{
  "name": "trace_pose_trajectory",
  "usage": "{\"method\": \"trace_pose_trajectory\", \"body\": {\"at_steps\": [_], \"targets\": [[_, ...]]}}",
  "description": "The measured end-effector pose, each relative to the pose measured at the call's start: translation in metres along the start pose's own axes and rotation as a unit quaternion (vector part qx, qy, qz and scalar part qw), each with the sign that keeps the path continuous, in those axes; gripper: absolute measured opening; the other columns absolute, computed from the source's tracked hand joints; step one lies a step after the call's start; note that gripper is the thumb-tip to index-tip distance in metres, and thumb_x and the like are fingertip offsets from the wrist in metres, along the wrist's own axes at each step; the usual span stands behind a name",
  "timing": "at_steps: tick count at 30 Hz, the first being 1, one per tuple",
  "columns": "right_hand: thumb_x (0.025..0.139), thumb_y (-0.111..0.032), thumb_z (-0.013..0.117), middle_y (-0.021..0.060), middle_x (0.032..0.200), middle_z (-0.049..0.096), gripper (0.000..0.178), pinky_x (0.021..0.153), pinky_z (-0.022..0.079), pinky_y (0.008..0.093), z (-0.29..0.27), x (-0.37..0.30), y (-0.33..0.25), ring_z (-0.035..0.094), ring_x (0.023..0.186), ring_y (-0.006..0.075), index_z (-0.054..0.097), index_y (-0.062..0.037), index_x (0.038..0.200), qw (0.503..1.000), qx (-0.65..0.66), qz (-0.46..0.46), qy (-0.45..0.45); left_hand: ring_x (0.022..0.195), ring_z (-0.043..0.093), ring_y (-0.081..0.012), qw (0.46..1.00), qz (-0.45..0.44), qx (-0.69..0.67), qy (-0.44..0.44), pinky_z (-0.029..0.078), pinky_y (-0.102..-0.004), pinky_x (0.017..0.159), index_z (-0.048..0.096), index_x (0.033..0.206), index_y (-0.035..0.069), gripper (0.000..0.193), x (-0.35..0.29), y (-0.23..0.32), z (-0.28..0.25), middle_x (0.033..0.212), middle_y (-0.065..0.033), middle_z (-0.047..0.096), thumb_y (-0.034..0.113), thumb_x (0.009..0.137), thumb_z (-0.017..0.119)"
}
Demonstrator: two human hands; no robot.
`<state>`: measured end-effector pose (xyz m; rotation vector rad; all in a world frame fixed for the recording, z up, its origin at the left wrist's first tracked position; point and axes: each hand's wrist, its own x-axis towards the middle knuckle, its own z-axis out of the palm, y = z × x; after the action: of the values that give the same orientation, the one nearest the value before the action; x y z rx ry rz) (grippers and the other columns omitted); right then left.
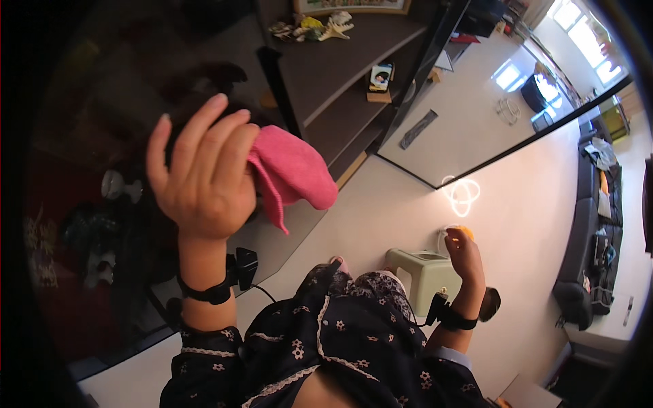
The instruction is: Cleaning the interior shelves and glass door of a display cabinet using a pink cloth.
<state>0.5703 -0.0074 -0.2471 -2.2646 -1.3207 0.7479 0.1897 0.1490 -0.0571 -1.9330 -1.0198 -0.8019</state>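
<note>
Pink cloth (pixel 294 166) gripped in left hand (pixel 209 185), partly dangling; slack fingers could let it drop. Right hand (pixel 466 260) looks empty, fingers loosely curled

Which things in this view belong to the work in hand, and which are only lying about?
In use:
pink cloth, held in the left hand
dark glassy panel beside it, probably

Lying about:
starfish on a shelf
pale green stool
dark sofa
</note>
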Motion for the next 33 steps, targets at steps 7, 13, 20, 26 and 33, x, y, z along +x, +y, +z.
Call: {"method": "trace_pose_trajectory", "body": {"at_steps": [7, 13, 20, 26, 33], "targets": [[0.09, -0.022, 0.062, 0.0165, 0.111, 0.067, 0.032, 0.083, 0.053, 0.0373, 0.003, 0.006, -0.031, 0.068, 0.095, 0.0296, 0.063, -0.0026, 0.115, 0.997, -0.022, -0.055, -0.045, 0.104, 0.065, -0.0137, 0.999, -0.016, -0.013, 0.04, 0.035, -0.0379, 0.106, 0.068, 0.082, 0.015, 0.008, 0.005, 0.0, -0.004, 0.091, 0.0043, 0.071, 0.01, 0.08, 0.062], [0.089, -0.023, 0.062, 0.0172, 0.111, 0.067, 0.031, 0.082, 0.053, 0.0377, 0.009, 0.016, -0.047, 0.068, 0.093, 0.0306, 0.064, -0.0022, 0.112, 0.992, -0.054, -0.075, -0.086, 0.103, 0.065, -0.0133, 0.999, -0.017, -0.001, 0.048, 0.034, -0.0373, 0.106, 0.069, 0.085, 0.015, 0.013, 0.004, -0.001, -0.008, 0.091, 0.0045, 0.071, 0.007, 0.079, 0.061], [0.089, -0.025, 0.063, 0.0171, 0.109, 0.068, 0.032, 0.08, 0.053, 0.0386, 0.02, 0.032, -0.061, 0.068, 0.091, 0.0316, 0.064, -0.0033, 0.113, 0.982, -0.056, -0.123, -0.129, 0.103, 0.064, -0.0116, 0.998, -0.011, 0.005, 0.063, 0.033, -0.0369, 0.106, 0.069, 0.081, 0.016, 0.01, 0.006, 0.001, -0.014, 0.089, 0.0067, 0.07, 0.01, 0.077, 0.063], [0.09, -0.026, 0.062, 0.0158, 0.11, 0.068, 0.033, 0.082, 0.053, 0.038, 0.008, 0.055, -0.081, 0.068, 0.093, 0.0304, 0.064, -0.0051, 0.115, 0.983, -0.066, -0.12, -0.12, 0.103, 0.064, -0.0119, 0.998, -0.014, 0.029, 0.059, 0.033, -0.0366, 0.106, 0.07, 0.083, 0.017, 0.011, 0.006, -0.001, -0.005, 0.09, 0.0065, 0.07, 0.01, 0.078, 0.064], [0.09, -0.011, 0.063, 0.0125, 0.1, 0.071, 0.024, 0.077, 0.052, 0.0315, -0.04, 0.062, -0.121, 0.068, 0.087, 0.0231, 0.064, -0.0031, 0.113, 0.98, -0.031, -0.193, -0.037, 0.104, 0.064, -0.0132, 0.997, -0.003, 0.042, 0.061, 0.037, -0.0376, 0.104, 0.07, 0.082, 0.017, 0.006, 0.011, -0.003, -0.007, 0.089, 0.0038, 0.069, 0.017, 0.081, 0.064]]}}
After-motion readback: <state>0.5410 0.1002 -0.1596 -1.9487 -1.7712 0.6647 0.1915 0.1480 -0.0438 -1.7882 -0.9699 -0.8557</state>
